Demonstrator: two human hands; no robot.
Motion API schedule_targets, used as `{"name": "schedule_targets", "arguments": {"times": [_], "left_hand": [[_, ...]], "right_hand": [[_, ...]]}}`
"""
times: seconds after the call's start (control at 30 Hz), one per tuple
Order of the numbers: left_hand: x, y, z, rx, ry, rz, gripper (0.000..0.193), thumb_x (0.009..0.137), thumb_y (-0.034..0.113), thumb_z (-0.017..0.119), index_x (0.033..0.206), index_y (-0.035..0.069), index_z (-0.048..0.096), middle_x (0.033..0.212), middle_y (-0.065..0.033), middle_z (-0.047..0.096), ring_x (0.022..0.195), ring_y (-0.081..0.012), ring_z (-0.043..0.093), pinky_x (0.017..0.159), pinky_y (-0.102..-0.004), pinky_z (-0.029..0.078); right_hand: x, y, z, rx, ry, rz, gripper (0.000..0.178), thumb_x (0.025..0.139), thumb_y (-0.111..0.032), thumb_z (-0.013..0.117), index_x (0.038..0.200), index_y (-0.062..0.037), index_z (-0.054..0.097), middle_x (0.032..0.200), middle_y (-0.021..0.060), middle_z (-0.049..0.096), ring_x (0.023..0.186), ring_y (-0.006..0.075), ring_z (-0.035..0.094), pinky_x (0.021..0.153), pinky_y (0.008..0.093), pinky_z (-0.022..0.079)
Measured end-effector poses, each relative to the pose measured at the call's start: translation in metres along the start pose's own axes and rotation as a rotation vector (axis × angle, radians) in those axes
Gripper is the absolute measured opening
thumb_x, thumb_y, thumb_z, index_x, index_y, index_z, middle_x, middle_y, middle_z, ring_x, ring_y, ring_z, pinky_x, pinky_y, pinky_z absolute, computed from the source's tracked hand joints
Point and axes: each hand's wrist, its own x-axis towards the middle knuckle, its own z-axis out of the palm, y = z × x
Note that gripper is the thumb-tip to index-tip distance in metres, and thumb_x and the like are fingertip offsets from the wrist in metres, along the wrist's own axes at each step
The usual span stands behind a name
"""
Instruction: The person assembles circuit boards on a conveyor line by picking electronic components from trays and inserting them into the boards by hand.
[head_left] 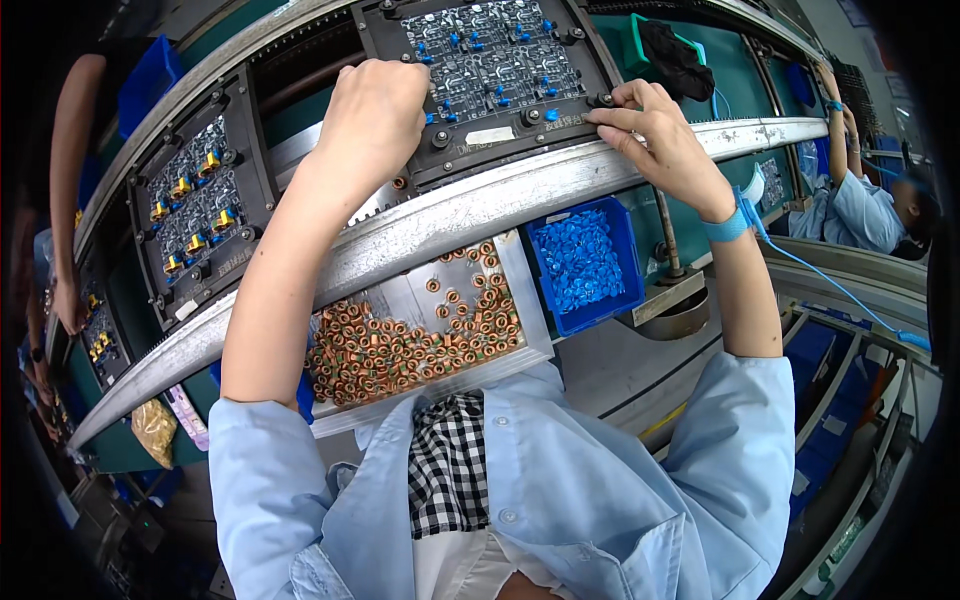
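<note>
A dark fixture (470, 150) carrying black circuit boards (490, 60) with small blue disc components lies in front of me on the rail line. My left hand (375, 110) is closed at the fixture's left side, over the boards' edge; its fingertips are turned away, so anything between them is hidden. At the near right corner, my right hand (662, 145) touches the fixture next to a black knob (600, 100), its fingers bent but apart and nothing visible in them. A blue band with a cord circles my right wrist.
Below the metal rail (450, 200) sit a clear tray of copper-wound ring coils (400, 350) and a blue bin (630, 300) of blue disc components. Another fixture (205, 190) stands left, its boards bearing yellow parts. A green bin (632, 45) holds black cloth. Other people work at both sides.
</note>
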Motion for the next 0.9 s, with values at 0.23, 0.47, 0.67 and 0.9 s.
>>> {"name": "schedule_targets", "arguments": {"times": [0.23, 0.47, 0.67, 0.9], "left_hand": [[-0.009, -0.001, 0.005, -0.265, 0.248, -0.023, 0.015, 0.067, -0.001, 0.057, 0.080, -0.002, 0.064, 0.070, -0.0127, 0.063, 0.063, -0.0269, 0.058, 0.064, -0.0316, 0.047], [-0.010, -0.008, 0.008, -0.435, 0.336, -0.066, 0.017, 0.068, 0.003, 0.059, 0.084, 0.001, 0.066, 0.072, -0.0080, 0.064, 0.064, -0.0223, 0.057, 0.064, -0.0305, 0.047], [-0.011, -0.011, 0.004, -0.459, 0.329, -0.108, 0.018, 0.068, 0.003, 0.059, 0.084, 0.001, 0.066, 0.072, -0.0076, 0.064, 0.062, -0.0209, 0.056, 0.064, -0.0303, 0.047], [-0.013, -0.013, 0.002, -0.444, 0.330, -0.098, 0.020, 0.069, 0.002, 0.060, 0.088, 0.000, 0.066, 0.076, -0.0083, 0.064, 0.063, -0.0162, 0.057, 0.061, -0.0265, 0.046]], "right_hand": [[0.027, -0.033, 0.004, 0.013, 0.036, -0.027, 0.013, 0.073, -0.004, 0.064, 0.086, 0.0003, 0.067, 0.076, 0.0105, 0.058, 0.063, 0.0210, 0.053, 0.061, 0.0289, 0.045], [0.058, -0.034, 0.015, 0.031, -0.127, -0.051, 0.008, 0.069, -0.001, 0.065, 0.076, 0.0023, 0.066, 0.056, 0.0085, 0.057, 0.045, 0.0213, 0.052, 0.050, 0.0276, 0.045], [0.072, -0.044, 0.009, -0.073, -0.306, 0.028, 0.005, 0.064, 0.001, 0.064, 0.069, 0.0034, 0.064, 0.053, 0.0077, 0.057, 0.043, 0.0211, 0.051, 0.048, 0.0268, 0.044], [0.067, -0.040, -0.002, -0.048, -0.247, 0.084, 0.008, 0.060, 0.003, 0.062, 0.068, 0.0033, 0.064, 0.055, 0.0079, 0.058, 0.042, 0.0189, 0.049, 0.047, 0.0250, 0.043]]}}
